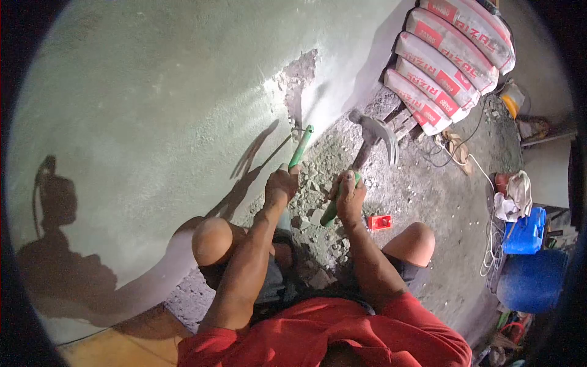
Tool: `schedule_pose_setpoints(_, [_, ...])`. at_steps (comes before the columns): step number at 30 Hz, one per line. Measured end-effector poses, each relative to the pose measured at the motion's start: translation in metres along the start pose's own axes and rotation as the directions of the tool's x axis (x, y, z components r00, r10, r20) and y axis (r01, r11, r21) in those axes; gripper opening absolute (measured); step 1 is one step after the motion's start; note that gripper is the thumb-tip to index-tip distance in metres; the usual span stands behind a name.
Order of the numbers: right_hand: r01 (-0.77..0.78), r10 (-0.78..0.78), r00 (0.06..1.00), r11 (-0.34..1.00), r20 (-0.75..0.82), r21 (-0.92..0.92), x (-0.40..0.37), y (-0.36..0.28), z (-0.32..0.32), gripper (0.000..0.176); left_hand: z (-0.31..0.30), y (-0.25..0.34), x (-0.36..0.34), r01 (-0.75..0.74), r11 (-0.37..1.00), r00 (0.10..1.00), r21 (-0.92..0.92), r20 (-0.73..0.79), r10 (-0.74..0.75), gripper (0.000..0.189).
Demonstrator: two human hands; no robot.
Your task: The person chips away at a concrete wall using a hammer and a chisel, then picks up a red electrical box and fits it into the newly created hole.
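My left hand [281, 185] is closed round a green rod-shaped tool [301, 147]. A thin dark metal piece at its upper end points at the wall, close to the lower end of a rough chipped channel [298, 92]. In my right hand [350, 194] is a claw hammer [371, 137], gripped by its green handle, with the head raised up and away from me. Broken rubble [318, 168] lies on the floor beneath both hands. A small red box [380, 222] sits on the floor just right of my right hand.
Stacked cement bags [440, 67] stand at the upper right, by the wall. A white cord [489, 244] trails over the floor. Blue containers [531, 278] and a cloth [520, 189] are along the right side. Yellowish board [128, 345] shows at lower left.
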State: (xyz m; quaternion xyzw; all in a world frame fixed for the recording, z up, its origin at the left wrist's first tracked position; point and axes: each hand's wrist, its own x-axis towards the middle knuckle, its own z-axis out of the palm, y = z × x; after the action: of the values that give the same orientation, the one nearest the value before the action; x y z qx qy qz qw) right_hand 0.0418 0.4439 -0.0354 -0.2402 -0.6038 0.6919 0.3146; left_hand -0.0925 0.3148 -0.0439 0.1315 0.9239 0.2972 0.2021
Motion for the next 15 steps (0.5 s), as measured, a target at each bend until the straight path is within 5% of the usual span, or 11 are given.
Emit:
schedule_pose_setpoints(8, [-0.075, 0.076, 0.995, 0.997, -0.067, 0.029, -0.003, 0.037, 0.014, 0.045, 0.010, -0.012, -0.003, -0.226, 0.973, 0.958, 0.039, -0.173, 0.229, 0.048])
schedule_pose_setpoints(11, [-0.393, 0.401, 0.915, 0.873, -0.033, -0.289, 0.009, 0.070, 0.020, 0.047, 0.010, -0.001, -0.006, -0.152, 0.987, 0.975, 0.058, -0.156, 0.160, 0.045])
schedule_pose_setpoints(14, [-0.368, 0.381, 0.923, 0.833, -0.053, -0.413, 0.026, 0.057, 0.000, 0.046, 0.006, 0.002, -0.002, -0.141, 0.990, 0.976, 0.017, -0.163, 0.141, 0.045])
schedule_pose_setpoints(15, [-0.433, 0.431, 0.901, 0.890, -0.047, -0.141, 0.021, 0.040, 0.004, 0.044, 0.005, 0.002, -0.004, -0.131, 0.991, 0.982, 0.029, -0.137, 0.134, 0.045])
